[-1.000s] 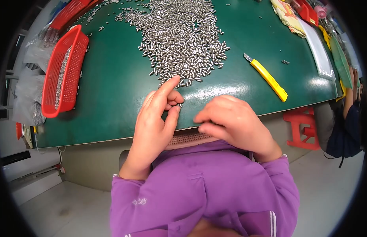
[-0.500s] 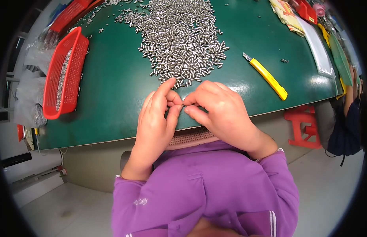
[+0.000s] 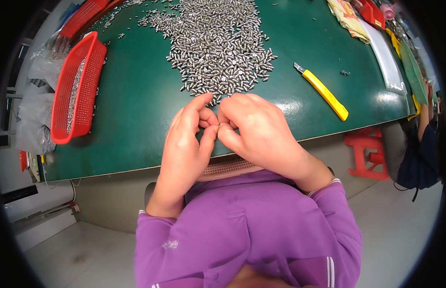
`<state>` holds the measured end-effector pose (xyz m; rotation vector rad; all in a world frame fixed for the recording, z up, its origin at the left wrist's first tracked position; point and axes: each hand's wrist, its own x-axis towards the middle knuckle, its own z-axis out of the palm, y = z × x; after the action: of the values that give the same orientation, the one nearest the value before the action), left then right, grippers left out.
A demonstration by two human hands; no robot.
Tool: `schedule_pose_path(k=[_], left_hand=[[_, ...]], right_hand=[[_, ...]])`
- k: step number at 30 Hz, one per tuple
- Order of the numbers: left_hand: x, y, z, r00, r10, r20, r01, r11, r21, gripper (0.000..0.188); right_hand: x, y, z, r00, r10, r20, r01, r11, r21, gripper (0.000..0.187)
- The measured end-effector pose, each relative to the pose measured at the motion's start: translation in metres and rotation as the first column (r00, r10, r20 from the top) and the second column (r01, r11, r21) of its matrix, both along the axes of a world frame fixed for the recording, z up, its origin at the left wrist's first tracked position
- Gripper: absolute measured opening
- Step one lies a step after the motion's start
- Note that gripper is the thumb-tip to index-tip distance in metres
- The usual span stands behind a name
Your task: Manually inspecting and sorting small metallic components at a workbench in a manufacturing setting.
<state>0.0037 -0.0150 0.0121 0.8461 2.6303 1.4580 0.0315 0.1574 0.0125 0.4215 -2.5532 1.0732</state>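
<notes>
We see both hands meeting at the near edge of the green worktop (image 3: 136, 110). Our left hand (image 3: 187, 139) comes up from the lower edge with its thumb and forefinger curled together, and our right hand (image 3: 259, 129) leans in from the other side, its fingertips (image 3: 222, 128) pressed against those of the left. Both hands are pinched shut at that one meeting point. Something very small sits between the tips, but it is too tiny and too covered by the fingers for us to make out what it is.

Just beyond the knuckles, almost touching them, lies the near fringe of a big heap of small metal pins (image 3: 218, 43), spread up the middle of the worktop away from us. So the pins lie straight ahead of both hands, on the far side of the fingers.

Under the wrists, at the worktop's edge, a pale perforated strip (image 3: 232, 168) shows between the hands and our purple sleeves.

To the left, well apart from the hands, a red basket (image 3: 74, 86) holds more pins. To the right of the heap a yellow knife (image 3: 324, 91) lies slantwise. A red stool (image 3: 367, 153) stands on the floor at the right.
</notes>
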Motion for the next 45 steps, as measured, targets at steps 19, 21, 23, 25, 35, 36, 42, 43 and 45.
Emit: schedule_pose_path(k=[19,21,23,25,35,36,42,43,45], left_hand=[[0.0,0.0,-0.002,1.0,0.018,-0.006,-0.017,1.0,0.023,0.051],[0.0,0.001,-0.001,1.0,0.016,0.016,-0.016,1.0,0.018,0.05],[0.001,0.001,-0.002,1.0,0.012,-0.009,-0.012,1.0,0.012,0.05],[0.001,0.0,-0.003,0.999,0.011,-0.032,-0.011,1.0,0.005,0.05],[0.001,0.002,-0.004,1.0,0.005,-0.011,-0.005,0.999,0.033,0.046],[0.001,0.001,-0.005,1.0,0.013,-0.005,-0.013,0.999,0.036,0.045],[0.0,0.001,-0.007,0.999,-0.01,-0.034,0.012,0.998,0.061,0.045],[0.0,0.001,-0.008,0.999,-0.008,-0.034,0.01,0.998,0.062,0.045],[0.001,-0.001,-0.008,1.0,-0.005,-0.012,0.005,0.998,0.062,0.045]], right_hand=[[0.017,0.017,0.003,0.998,-0.001,-0.059,0.001,1.0,-0.004,0.013],[0.017,0.011,-0.001,0.998,-0.007,-0.068,0.008,1.0,0.026,0.012],[0.016,0.008,-0.001,0.997,-0.013,-0.078,0.017,0.998,0.056,0.011],[0.016,0.006,0.003,0.998,-0.013,-0.061,0.02,0.992,0.126,0.015],[0.006,0.018,-0.002,0.985,-0.114,-0.129,0.132,0.981,0.144,0.015],[0.002,0.025,-0.003,0.976,-0.159,-0.148,0.18,0.973,0.146,0.013],[0.001,0.097,0.025,0.742,-0.642,-0.195,0.655,0.756,0.003,0.011],[0.0,0.112,0.027,0.678,-0.709,-0.194,0.72,0.694,-0.014,0.012],[0.003,0.126,0.026,0.648,-0.752,-0.121,0.752,0.656,-0.053,0.012]])
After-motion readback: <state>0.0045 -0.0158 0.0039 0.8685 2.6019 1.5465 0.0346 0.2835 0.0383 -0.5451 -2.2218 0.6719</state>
